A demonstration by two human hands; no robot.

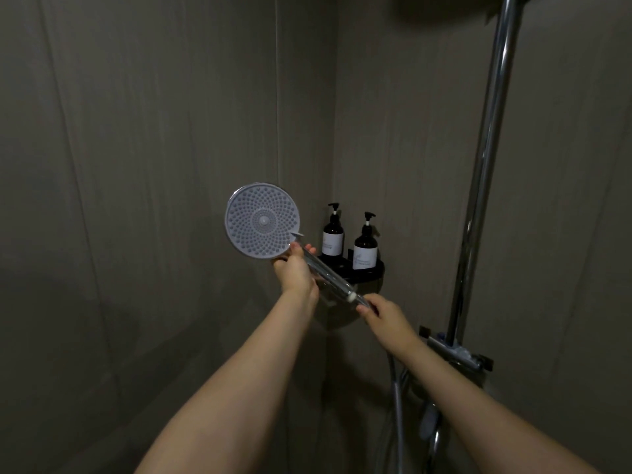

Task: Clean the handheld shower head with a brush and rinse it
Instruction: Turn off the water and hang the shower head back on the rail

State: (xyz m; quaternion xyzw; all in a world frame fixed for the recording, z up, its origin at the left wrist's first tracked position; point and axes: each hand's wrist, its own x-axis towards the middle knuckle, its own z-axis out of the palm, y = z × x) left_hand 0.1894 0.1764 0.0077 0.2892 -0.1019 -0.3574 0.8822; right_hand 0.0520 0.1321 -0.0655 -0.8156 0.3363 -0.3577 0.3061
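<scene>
Shower head [262, 220] is held up in the corner, its holes facing us. Left hand [297, 271] wraps its fingers round the top of the handle, and right hand [379, 313] pinches the bottom end. Wet hands could slip and drop it. No brush shows. Two dark bottles [349, 239] stand on a shelf [378, 268]; I can't see inside them.

- A handheld shower head [262, 219] with a round, pale grey face studded with rings of small nozzles sits left of the frame's centre, its face turned toward the camera.
- Its clear, shiny handle [326, 276] slants down to the right, toward the middle of the frame, ending in a white collar.
</scene>
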